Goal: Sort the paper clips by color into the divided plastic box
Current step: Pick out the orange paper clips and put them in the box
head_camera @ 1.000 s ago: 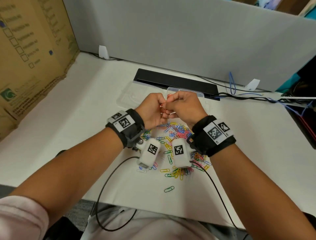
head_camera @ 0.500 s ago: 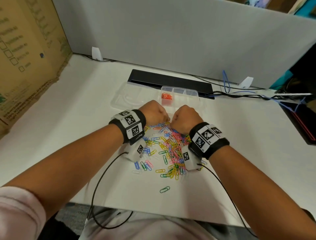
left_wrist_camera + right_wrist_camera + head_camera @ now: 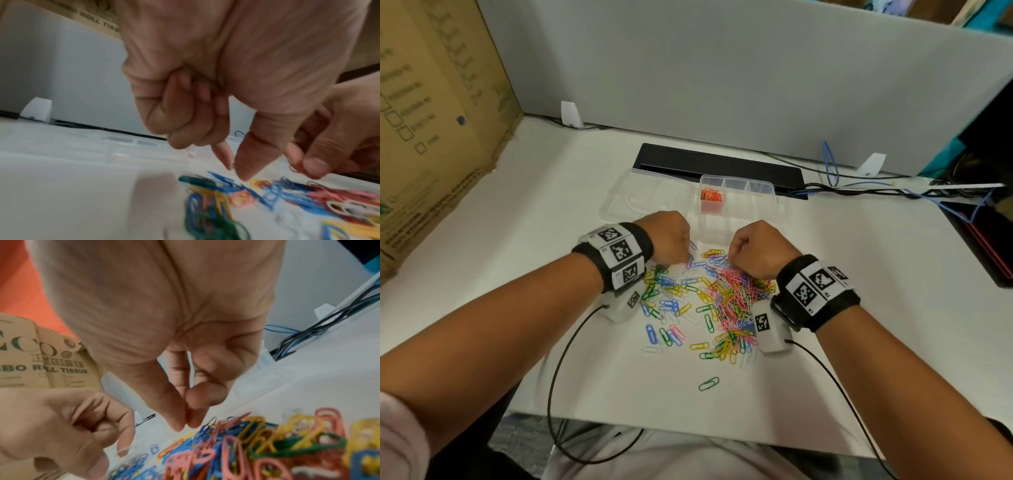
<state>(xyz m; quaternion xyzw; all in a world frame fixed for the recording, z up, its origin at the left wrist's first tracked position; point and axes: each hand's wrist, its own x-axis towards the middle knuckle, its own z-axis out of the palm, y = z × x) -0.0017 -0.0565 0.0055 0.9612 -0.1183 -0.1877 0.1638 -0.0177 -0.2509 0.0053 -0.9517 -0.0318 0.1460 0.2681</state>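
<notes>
**Back down to the pile for more orange**

Both of my hands are dropping from up over the box, where they were pressed together a second ago, down onto the far edge of the paper clip pile on the white table. My left hand is curling its outer fingers into the palm while the thumb and forefinger are reaching toward the blue clips; the left wrist view is too blurred for me to tell whether anything is caught between those tips. My right hand is pinching thumb against forefinger, and from the left wrist view it looks to be holding a single orange clip just above the heap.

The divided plastic box is sitting open just beyond my knuckles, its clear lid lying flat to the left. I am counting one compartment in use: a small bunch of orange clips in the back left cell. Every other cell that I can see is holding nothing.

I am judging the sort as barely started. One colour is partly done, and orange ones are still showing in the heap. I am counting about six colours left mixed on the table: blue, green, yellow, pink, white and orange, far too many clips to number, plus one green stray lying well apart toward me.
</notes>
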